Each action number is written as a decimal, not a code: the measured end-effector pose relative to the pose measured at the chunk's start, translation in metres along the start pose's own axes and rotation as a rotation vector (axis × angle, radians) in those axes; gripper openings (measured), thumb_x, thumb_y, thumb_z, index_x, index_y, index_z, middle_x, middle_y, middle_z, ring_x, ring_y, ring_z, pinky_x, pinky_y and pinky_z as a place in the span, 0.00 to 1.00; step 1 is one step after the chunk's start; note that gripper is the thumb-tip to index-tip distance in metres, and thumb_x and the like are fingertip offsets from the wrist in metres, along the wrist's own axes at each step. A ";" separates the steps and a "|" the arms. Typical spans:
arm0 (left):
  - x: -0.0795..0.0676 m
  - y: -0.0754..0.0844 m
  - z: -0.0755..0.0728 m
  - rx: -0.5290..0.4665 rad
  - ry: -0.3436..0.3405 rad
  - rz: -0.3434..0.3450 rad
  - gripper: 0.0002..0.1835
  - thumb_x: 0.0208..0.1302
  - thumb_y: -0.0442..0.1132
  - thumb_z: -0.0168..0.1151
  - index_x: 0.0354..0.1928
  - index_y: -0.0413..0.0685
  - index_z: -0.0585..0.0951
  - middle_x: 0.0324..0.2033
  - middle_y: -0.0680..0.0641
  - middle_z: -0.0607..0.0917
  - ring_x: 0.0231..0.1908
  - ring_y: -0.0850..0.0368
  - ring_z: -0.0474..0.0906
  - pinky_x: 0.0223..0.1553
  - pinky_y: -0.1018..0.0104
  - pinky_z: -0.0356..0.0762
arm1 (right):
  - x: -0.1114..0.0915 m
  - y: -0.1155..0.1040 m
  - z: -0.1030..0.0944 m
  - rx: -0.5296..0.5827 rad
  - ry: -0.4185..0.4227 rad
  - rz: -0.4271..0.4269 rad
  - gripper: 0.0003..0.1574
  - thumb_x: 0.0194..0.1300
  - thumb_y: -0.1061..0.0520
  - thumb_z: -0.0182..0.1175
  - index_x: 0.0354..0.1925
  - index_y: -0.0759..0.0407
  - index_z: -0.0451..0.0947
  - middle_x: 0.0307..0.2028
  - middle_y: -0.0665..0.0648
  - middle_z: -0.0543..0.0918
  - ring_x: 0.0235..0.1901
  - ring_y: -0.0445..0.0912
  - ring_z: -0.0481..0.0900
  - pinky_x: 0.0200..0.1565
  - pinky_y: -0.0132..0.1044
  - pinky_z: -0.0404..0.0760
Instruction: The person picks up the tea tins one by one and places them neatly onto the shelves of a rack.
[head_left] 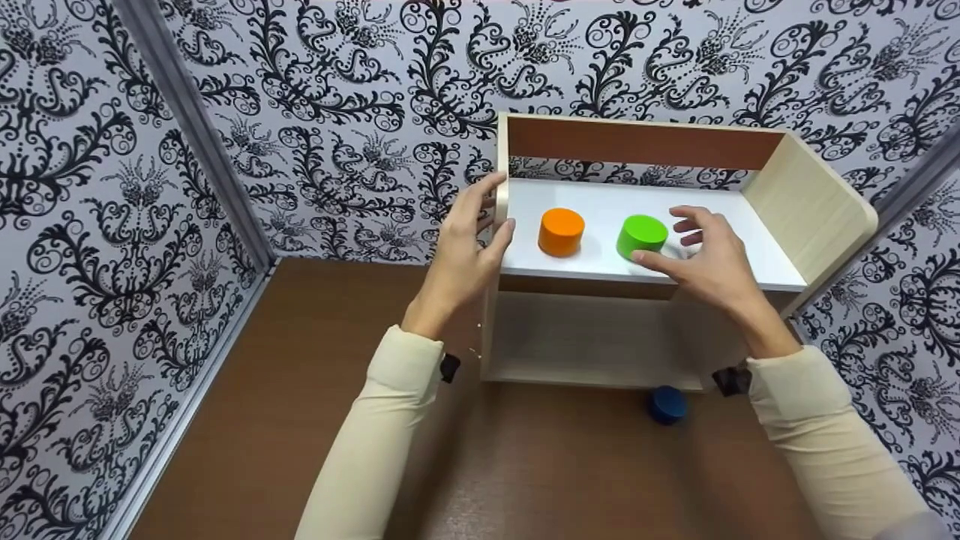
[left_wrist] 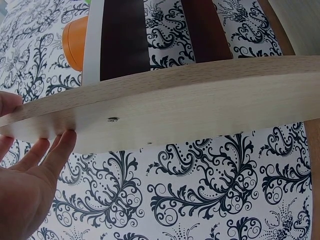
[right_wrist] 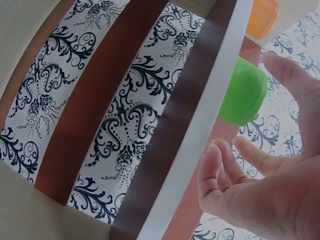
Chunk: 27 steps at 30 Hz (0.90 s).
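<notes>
The patterned wall [head_left: 360, 172] stands behind everything; below it, the brown surface [head_left: 300, 390] carries the shelf [head_left: 817, 202], upright, with a white board [head_left: 701, 196] across its upper part; my left hand [head_left: 465, 244] holds the shelf's left panel [left_wrist: 200, 105], thumb toward the inner face, fingers on the outer; my right hand [head_left: 716, 259] is wide and holds nothing, thumb and fingers parted beside the green cylinder [head_left: 642, 232], with a gap showing in the right wrist view.

The green cylinder stands on the white board, near its front edge; the orange cylinder [head_left: 561, 231] stands to its left, apart from it; the blue cylinder [head_left: 667, 405] sits down on the surface, before the shelf's foot.

I judge the step to be either setting down or taking up the green cylinder, and cannot tell which; releasing calls for drawing back without knocking it; taking calls for closing round its sides.
</notes>
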<state>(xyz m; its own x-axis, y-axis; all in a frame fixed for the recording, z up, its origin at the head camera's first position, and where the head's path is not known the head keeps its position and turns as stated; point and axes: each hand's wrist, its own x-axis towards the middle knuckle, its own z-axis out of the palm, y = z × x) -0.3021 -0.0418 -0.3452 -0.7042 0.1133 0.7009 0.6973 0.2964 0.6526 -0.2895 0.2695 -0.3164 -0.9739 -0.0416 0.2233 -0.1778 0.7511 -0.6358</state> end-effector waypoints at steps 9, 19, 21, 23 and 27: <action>0.000 0.000 0.000 -0.010 -0.005 -0.009 0.30 0.68 0.29 0.61 0.71 0.41 0.67 0.62 0.37 0.73 0.58 0.47 0.75 0.60 0.65 0.81 | -0.019 0.002 -0.009 0.037 0.089 -0.069 0.56 0.57 0.42 0.76 0.72 0.66 0.63 0.59 0.71 0.71 0.56 0.64 0.70 0.56 0.53 0.75; 0.001 0.000 0.000 -0.011 -0.006 -0.002 0.30 0.68 0.28 0.61 0.71 0.40 0.67 0.61 0.37 0.73 0.57 0.47 0.76 0.59 0.67 0.81 | -0.041 0.007 -0.014 0.054 0.184 -0.102 0.51 0.57 0.47 0.77 0.70 0.65 0.66 0.56 0.68 0.73 0.54 0.55 0.70 0.49 0.31 0.74; 0.001 0.000 0.000 -0.012 -0.006 -0.005 0.30 0.68 0.28 0.61 0.71 0.40 0.67 0.61 0.38 0.73 0.57 0.47 0.76 0.59 0.67 0.81 | -0.046 0.008 -0.014 0.056 0.197 -0.107 0.51 0.57 0.48 0.77 0.70 0.65 0.67 0.56 0.67 0.74 0.54 0.54 0.70 0.48 0.30 0.74; 0.000 0.000 0.000 -0.012 -0.006 -0.007 0.30 0.68 0.28 0.61 0.71 0.40 0.67 0.61 0.38 0.73 0.57 0.48 0.76 0.59 0.67 0.80 | -0.050 0.010 -0.013 0.062 0.216 -0.112 0.50 0.56 0.49 0.78 0.70 0.64 0.67 0.56 0.66 0.74 0.54 0.52 0.70 0.49 0.29 0.74; 0.000 0.000 0.000 -0.012 -0.003 -0.006 0.30 0.68 0.28 0.61 0.71 0.40 0.68 0.61 0.38 0.74 0.57 0.48 0.76 0.59 0.68 0.80 | -0.060 0.015 -0.011 0.076 0.260 -0.126 0.48 0.54 0.52 0.79 0.68 0.63 0.70 0.55 0.64 0.76 0.53 0.48 0.71 0.48 0.28 0.74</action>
<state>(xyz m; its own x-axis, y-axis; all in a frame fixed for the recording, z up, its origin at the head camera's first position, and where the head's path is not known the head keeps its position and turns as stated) -0.3023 -0.0418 -0.3447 -0.7088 0.1143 0.6961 0.6945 0.2859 0.6602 -0.2324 0.2902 -0.3310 -0.8763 0.0456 0.4796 -0.3150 0.6991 -0.6419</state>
